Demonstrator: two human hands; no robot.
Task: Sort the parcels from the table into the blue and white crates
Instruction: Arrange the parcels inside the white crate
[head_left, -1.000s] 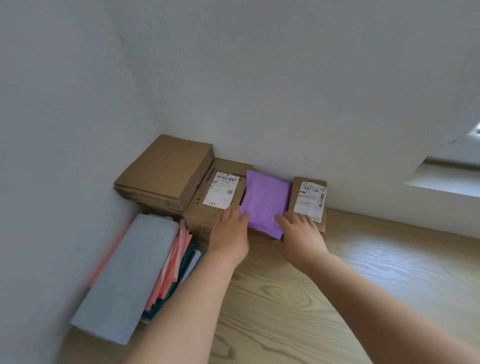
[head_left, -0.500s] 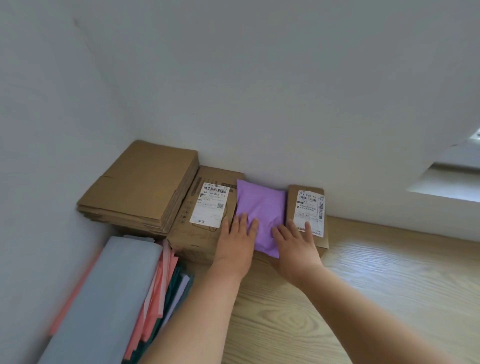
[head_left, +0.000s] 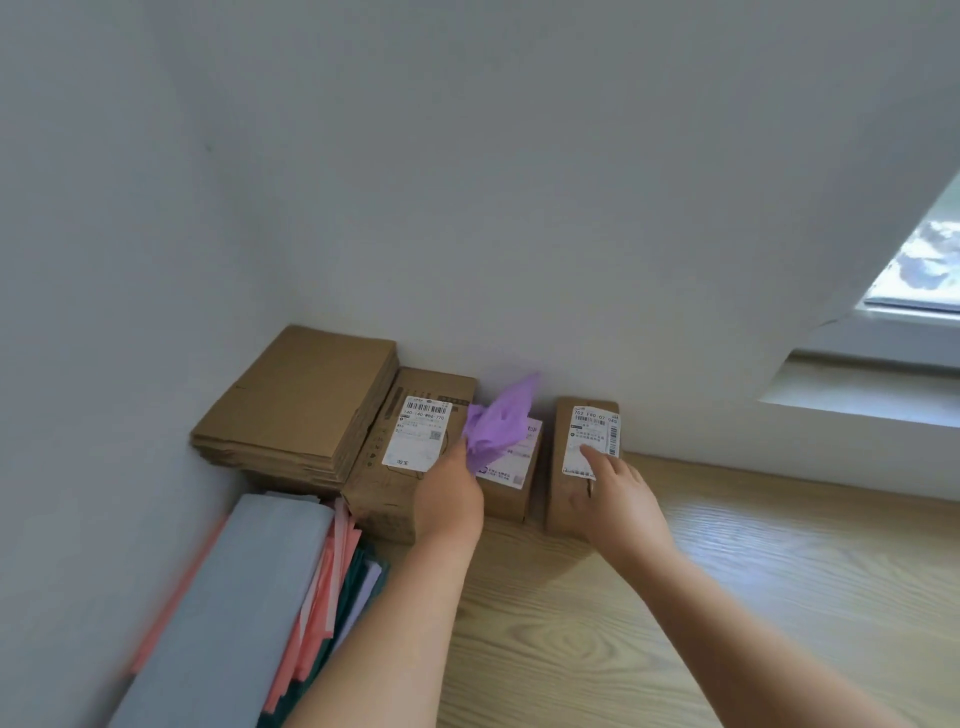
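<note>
1. Far left: a stack of mailers, grey on top, lies on the table. Behind it, flat card is piled in the corner. We cannot tell whether either counts as parcels.
2. The big box sits by the wall, label up, with no hand on it.
3. The left hand has its fingers curled round the near end of the purple bag. The bag is crumpled, blurred and held above the mid box.
4. The mid box stands just beside the big box, its label partly hidden by the bag.
5. The right box stands slightly apart from the mid box. The right hand lies on top of it, fingers mostly straight across the label and thumb at the front face. We see no firm hold.
6. Progress: neither crate is in view, so we cannot see anything sorted. One bag is in hand and three boxes remain on the table, so we judge that most of the work is left.
</note>
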